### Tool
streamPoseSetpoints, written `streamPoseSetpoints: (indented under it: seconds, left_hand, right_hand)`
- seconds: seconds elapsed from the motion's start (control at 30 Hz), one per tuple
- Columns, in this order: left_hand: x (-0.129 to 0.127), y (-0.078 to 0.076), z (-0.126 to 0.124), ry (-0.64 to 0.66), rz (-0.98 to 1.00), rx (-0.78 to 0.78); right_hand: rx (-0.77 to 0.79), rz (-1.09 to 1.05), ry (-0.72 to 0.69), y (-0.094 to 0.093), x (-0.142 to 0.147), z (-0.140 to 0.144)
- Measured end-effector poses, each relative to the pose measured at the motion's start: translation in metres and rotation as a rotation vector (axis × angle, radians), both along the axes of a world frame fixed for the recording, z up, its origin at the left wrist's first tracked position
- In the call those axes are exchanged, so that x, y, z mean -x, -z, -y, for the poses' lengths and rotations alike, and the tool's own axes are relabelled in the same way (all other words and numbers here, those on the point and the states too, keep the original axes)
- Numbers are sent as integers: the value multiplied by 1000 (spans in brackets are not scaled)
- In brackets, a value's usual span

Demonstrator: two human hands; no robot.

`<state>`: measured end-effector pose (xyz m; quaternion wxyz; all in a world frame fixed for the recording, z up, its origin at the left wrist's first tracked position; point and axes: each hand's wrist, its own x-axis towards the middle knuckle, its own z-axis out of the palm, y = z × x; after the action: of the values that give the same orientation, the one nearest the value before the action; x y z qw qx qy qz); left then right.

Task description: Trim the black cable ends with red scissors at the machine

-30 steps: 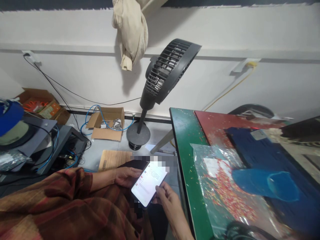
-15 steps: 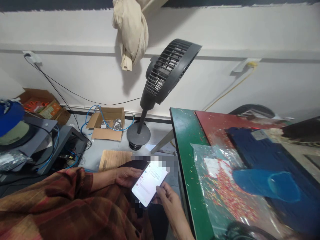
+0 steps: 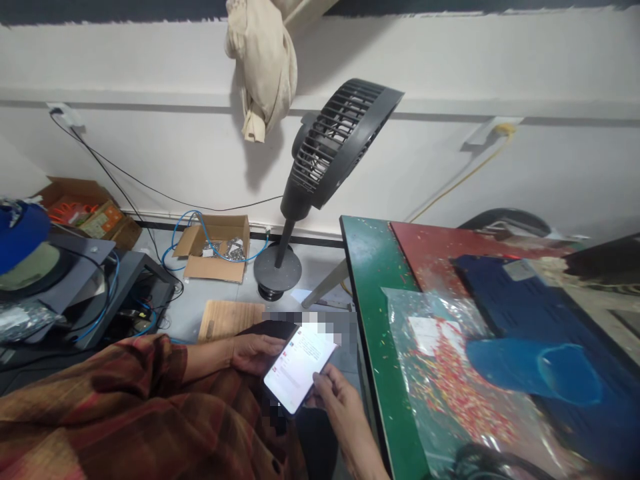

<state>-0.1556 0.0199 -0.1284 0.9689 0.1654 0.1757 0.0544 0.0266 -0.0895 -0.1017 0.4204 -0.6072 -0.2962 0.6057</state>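
A smartphone (image 3: 299, 370) with a bright white screen showing lines of text lies tilted above my lap, between both hands. My left hand (image 3: 256, 353) grips its left edge, the fingers partly hidden behind it. On the lower right edge is my right hand (image 3: 339, 399), with the thumb at the side of the screen and the other fingers curled under. Some patches around the phone are pixelated. A plaid sleeve covers my left arm.
To the right, a green table (image 3: 373, 320) bears a clear plastic bag (image 3: 400, 307) of small red and yellow pieces and a blue translucent container (image 3: 535, 370). Ahead stands a black fan (image 3: 345, 140). An open cardboard box (image 3: 215, 270) and a wooden board (image 3: 225, 317) are at floor level.
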Motion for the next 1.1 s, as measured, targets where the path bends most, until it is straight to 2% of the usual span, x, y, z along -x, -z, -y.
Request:
streamPoseSetpoints:
  seconds: [0.33, 0.77, 1.1]
  left_hand:
    - [-1, -4, 0, -9, 9, -15]
    - [-1, -3, -1, -9, -11, -8]
    - [1, -3, 0, -6, -13, -10]
  right_hand:
    - [0, 10, -4, -3, 0, 1]
    - [1, 27, -14, -3, 0, 0]
    - [-5, -34, 6, -8, 2, 0]
